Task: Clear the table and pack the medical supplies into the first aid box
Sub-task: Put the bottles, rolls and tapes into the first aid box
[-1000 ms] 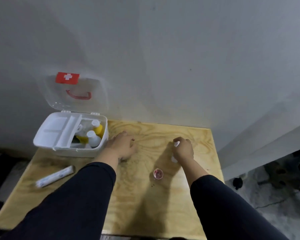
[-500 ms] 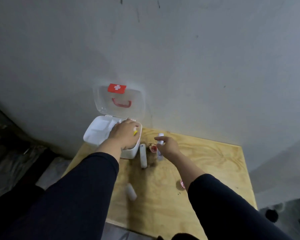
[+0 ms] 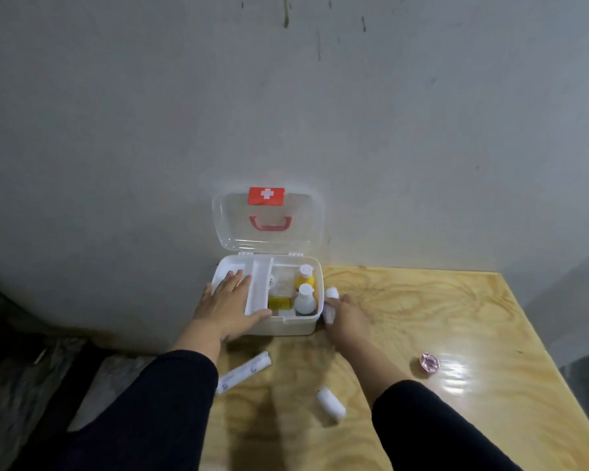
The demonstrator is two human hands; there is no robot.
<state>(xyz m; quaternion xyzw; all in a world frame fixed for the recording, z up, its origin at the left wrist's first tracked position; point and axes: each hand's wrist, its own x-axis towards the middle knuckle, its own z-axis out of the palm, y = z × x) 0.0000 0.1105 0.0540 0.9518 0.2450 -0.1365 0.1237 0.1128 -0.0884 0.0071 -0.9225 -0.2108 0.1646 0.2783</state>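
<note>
white roll (image 3: 330,302) in right hand (image 3: 346,319) grip (beside first aid box (image 3: 286,326)).

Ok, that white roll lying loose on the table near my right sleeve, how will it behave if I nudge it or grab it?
The white roll lies on its side on the glossy wooden table, so a nudge will probably send it rolling. It looks like soft wrapped gauze, so likely light and squashy rather than fragile. Pinching it across the middle should hold.
</note>
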